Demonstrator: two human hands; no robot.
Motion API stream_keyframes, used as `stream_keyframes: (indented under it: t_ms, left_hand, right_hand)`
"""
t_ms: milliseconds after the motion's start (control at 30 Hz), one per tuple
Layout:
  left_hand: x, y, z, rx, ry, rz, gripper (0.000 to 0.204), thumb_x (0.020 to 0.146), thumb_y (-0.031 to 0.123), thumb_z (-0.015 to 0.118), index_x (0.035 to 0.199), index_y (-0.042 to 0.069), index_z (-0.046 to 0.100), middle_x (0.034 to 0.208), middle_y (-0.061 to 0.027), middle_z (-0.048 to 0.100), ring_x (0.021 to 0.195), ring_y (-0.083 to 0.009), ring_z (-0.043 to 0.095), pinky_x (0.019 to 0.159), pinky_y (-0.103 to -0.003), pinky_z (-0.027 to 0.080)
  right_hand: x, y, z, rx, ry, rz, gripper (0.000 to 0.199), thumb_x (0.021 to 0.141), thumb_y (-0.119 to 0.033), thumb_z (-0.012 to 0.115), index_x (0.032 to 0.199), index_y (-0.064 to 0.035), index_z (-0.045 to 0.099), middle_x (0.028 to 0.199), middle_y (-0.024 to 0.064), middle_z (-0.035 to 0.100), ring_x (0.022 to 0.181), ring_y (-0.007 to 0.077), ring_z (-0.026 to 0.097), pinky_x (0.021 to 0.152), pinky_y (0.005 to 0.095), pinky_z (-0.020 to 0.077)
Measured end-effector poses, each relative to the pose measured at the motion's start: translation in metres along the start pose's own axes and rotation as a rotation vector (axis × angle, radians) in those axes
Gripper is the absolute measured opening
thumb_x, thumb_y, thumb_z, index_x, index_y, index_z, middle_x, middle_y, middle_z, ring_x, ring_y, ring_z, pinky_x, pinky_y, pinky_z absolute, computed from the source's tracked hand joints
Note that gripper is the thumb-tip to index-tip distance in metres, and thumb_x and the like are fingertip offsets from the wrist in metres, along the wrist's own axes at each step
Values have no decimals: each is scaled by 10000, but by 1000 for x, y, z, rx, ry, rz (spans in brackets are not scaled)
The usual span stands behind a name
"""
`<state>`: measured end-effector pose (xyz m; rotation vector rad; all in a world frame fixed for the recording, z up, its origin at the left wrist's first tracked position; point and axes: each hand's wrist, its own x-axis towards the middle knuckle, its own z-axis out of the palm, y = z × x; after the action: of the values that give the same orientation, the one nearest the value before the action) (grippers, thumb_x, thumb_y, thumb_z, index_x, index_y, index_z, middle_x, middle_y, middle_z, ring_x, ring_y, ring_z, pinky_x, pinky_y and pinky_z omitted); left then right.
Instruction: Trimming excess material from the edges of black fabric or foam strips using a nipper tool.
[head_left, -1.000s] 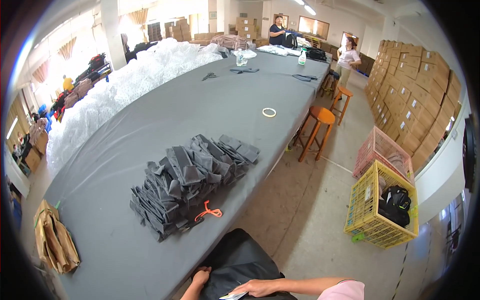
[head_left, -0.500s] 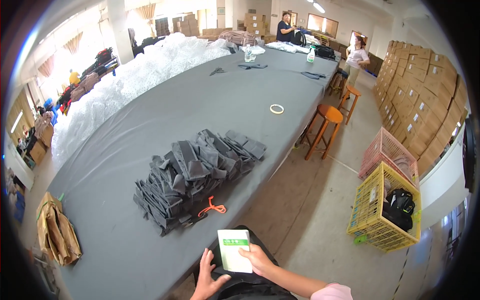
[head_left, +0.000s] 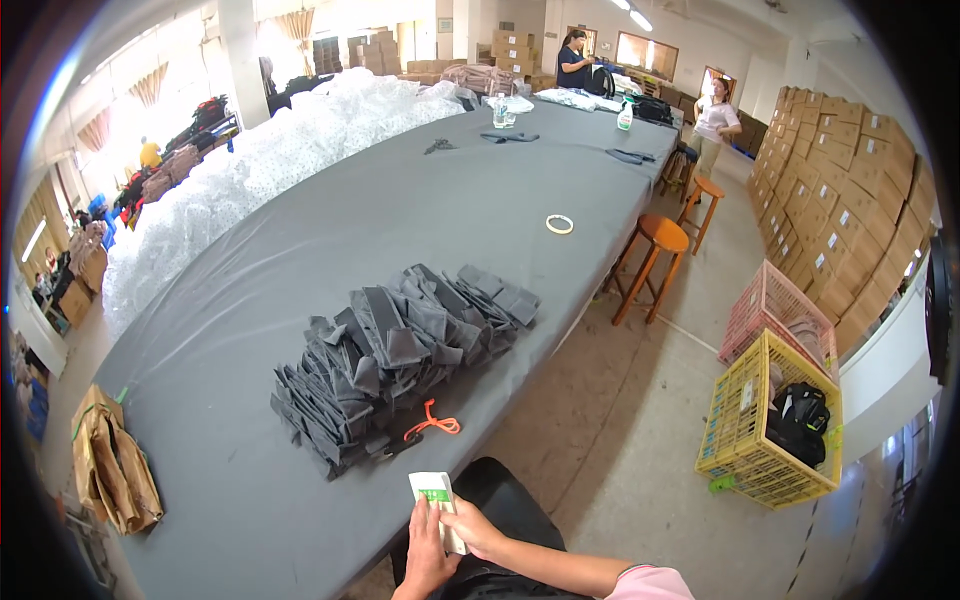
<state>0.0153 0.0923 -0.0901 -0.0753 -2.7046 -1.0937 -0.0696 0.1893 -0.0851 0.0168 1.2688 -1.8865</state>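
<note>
1. One long grey table (head_left: 330, 230) runs from the near left to the far end of the room, taking up most of the view.
2. Stacked brown cartons (head_left: 840, 210) fill the far right wall.
3. A bank of white bagged goods (head_left: 260, 170) lies along the table's far left edge.
4. Near the middle of the table sits a heap of dark grey fabric pieces (head_left: 400, 350), with an orange cord (head_left: 432, 424) just beside its near edge.
5. On the floor to the right stands a yellow crate (head_left: 745, 440) holding a black bag, with a pink crate (head_left: 775, 310) just behind it.
6. Two wooden stools (head_left: 655, 250) stand by the table's right edge.
7. A brown paper bundle (head_left: 112, 470) lies at the near left corner.
8. The left hand (head_left: 425, 555) and right hand (head_left: 478, 530) meet at the bottom edge, both pinching a small white and green packet (head_left: 437, 500) held just off the near table edge, fingers closed on its lower part.
9. A roll of tape (head_left: 559, 224) lies farther along the table.
</note>
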Motion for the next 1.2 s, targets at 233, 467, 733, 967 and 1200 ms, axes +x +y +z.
stream_keyframes:
  t_ms: [233,467,733,967,1200]
  left_hand:
    - [-4,-1,-13,-13,-2,-16,1037,582,98,800,1403,14,173,1418,-267,258,1294,-412,318,1049,-445,310]
    - [-7,-9,-22,-483,-64,-270,1070,637,42,807,1434,23,94,1443,-186,277,1312,-299,332,984,-423,417]
    - [3,-9,-12,-874,327,-429,783,802,-59,540,1440,48,99,1382,-153,364,1241,-268,415,1023,-340,322]
    - [-19,-13,-10,-1644,679,-848,590,748,-149,497,1299,26,379,1329,-121,434,1231,-247,436,1026,-397,389]
    - [-25,-9,-6,-1731,746,-871,629,725,-189,460,1310,21,367,1311,-111,452,1223,-247,440,1043,-392,362]
  right_hand:
    - [-5,0,-6,126,-104,10,411,897,-123,516,1287,-51,409,1167,65,523,1066,159,520,908,305,431]
    - [-1,-12,-15,308,-123,133,479,919,-458,484,1233,-96,473,1045,8,584,917,104,581,745,287,508]
    - [15,-29,-22,363,-17,77,471,916,-335,537,1210,27,471,1135,111,583,1010,200,586,890,327,461]
    - [11,-17,-23,372,48,145,421,918,-284,543,1179,44,509,1139,128,589,1026,216,581,894,342,458]
    - [9,-7,-30,367,35,172,442,906,-289,561,1176,56,503,1125,135,593,1016,214,589,882,340,468]
